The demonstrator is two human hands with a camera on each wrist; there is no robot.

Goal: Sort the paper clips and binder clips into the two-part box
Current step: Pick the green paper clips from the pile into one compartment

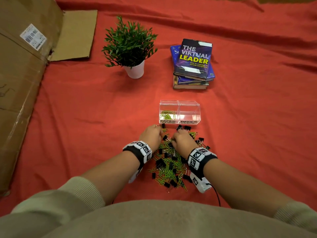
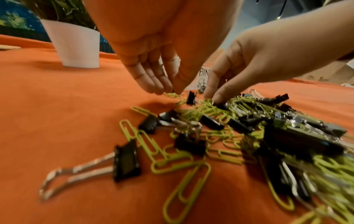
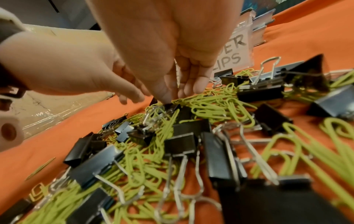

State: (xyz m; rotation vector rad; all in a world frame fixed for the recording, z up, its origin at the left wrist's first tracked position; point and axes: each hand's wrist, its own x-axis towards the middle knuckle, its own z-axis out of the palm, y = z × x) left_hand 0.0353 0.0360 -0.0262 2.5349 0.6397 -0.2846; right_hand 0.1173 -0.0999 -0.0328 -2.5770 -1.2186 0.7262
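Two hands are working the far edge of a mixed pile [image 1: 171, 162] of green paper clips [image 3: 214, 109] and black binder clips [image 3: 182, 144], lying on the red-covered desk [image 1: 85, 117] just near of the box [image 1: 179, 112]. The left hand [image 1: 151, 135] is pinching green paper clips between thumb and fingertips [image 2: 164, 89] at the pile's far left, a narrow grip holding them just off the cloth. The right hand [image 1: 184, 140] is pressing down on a binder clip in the tangle with its thumb [image 3: 166, 94]; whether its grip is actually closing round that clip is something I cannot tell. The likeliest trouble is looking like linkage: paper clips are hooking through each other and through the binder clips' wire handles, so lifting one may be dragging a string of others, or a binder clip, toward the wrong half. The hands are also crowding close together, so one could be knocking the other's catch loose. The clear box is standing upright with two compartments side by side, labelled PAPER CLIPS on the left and BINDER CLIPS on the right. The left compartment is holding a small bunch of green paper clips [image 1: 167, 115]; the right one is appearing empty, so most of the sorting is remaining to be done.
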